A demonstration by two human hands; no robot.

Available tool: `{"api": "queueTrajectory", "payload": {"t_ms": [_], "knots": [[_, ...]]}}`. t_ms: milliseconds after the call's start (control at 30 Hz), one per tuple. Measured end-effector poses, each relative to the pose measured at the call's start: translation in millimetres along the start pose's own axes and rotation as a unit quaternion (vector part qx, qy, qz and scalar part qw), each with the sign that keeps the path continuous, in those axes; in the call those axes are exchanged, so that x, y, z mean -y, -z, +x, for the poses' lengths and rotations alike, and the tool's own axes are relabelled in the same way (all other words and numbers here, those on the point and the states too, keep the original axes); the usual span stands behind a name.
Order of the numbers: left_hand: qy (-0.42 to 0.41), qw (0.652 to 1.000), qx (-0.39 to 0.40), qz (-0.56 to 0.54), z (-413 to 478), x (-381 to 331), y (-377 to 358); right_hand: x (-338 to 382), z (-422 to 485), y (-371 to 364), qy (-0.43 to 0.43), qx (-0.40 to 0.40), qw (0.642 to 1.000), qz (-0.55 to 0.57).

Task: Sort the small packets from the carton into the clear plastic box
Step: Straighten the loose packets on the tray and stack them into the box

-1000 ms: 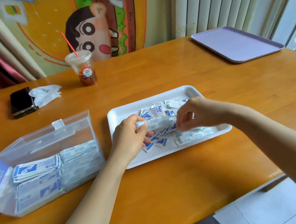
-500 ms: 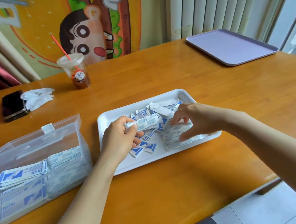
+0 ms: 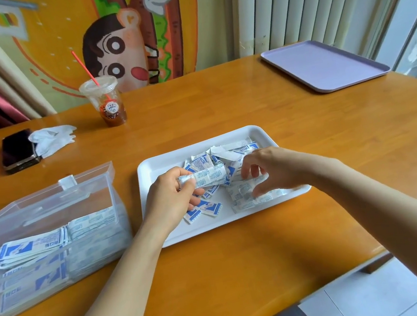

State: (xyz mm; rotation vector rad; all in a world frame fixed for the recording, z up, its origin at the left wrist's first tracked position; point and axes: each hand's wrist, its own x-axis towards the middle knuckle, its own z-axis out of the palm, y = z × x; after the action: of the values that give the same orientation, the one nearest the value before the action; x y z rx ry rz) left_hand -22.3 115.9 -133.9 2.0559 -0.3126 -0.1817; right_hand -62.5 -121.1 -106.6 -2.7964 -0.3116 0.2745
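A white tray (image 3: 150, 172) in the middle of the table holds several loose white-and-blue packets (image 3: 211, 209). My left hand (image 3: 171, 194) grips a small stack of packets (image 3: 210, 176) above the tray's left half. Over the pile on the tray's right half, my right hand (image 3: 266, 169) hovers with its fingers spread and curved; whether they touch the clear-wrapped packets (image 3: 245, 195) beneath them is unclear. A clear plastic box (image 3: 47, 209) with its lid raised stands at the left, with sorted packets (image 3: 32, 247) stacked inside.
At the back left are a dark phone (image 3: 18, 151), a crumpled white tissue (image 3: 53, 139) and a plastic cup (image 3: 106, 105) with a red straw. A lilac tray (image 3: 323, 65) lies at the back right. The table's front edge runs close below my right forearm.
My right hand has let go of the stack in my left hand and dropped to the pile on the tray's right side, fingers spreading. The left hand keeps its stack.
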Motion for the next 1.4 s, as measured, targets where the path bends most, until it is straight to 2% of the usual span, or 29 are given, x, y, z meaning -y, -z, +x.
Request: {"api": "queueTrajectory", "payload": {"t_ms": [267,400,467,567,767,933,1033,1133,1200,1267,1400], "knots": [[0.006,1.0,-0.001,-0.016,-0.8,3.6,0.5,0.0,1.9,3.1,-0.008,0.026,0.999,0.035],[0.01,1.0,-0.007,-0.019,-2.2,2.8,1.2,-0.8,-6.6,23.3,-0.009,-0.028,0.993,0.115],[0.011,1.0,-0.006,-0.016,-1.9,2.2,1.0,1.6,-9.7,30.0,-0.003,0.01,0.992,0.128],[0.01,1.0,-0.003,-0.017,-1.3,0.7,-1.0,6.6,-9.7,21.9,-0.02,0.098,0.99,0.099],[0.007,1.0,0.006,-0.019,-3.6,-0.9,-4.8,11.6,-5.0,8.0,-0.017,0.096,0.995,0.036],[0.01,1.0,0.007,-0.022,-4.5,-0.3,-5.1,10.1,-2.1,5.1,-0.038,0.112,0.992,0.039],[0.012,1.0,0.009,-0.024,-5.0,-0.1,-4.6,9.5,-4.3,8.0,-0.013,0.109,0.993,0.044],[0.011,0.999,0.013,-0.033,-6.7,-4.3,-1.9,0.2,-5.7,15.5,-0.01,0.025,0.989,0.142],[0.017,0.999,0.028,-0.041,-8.0,-8.8,-0.3,-4.9,-6.6,19.4,-0.006,-0.021,0.956,0.293],[0.033,0.995,0.066,-0.063,-8.5,-13.2,0.2,-4.7,-7.0,18.8,0.006,-0.03,0.911,0.41],[0.036,0.985,0.143,-0.089,-8.1,-19.4,-0.8,1.3,2.4,9.9,0.008,-0.04,0.889,0.456]]}}
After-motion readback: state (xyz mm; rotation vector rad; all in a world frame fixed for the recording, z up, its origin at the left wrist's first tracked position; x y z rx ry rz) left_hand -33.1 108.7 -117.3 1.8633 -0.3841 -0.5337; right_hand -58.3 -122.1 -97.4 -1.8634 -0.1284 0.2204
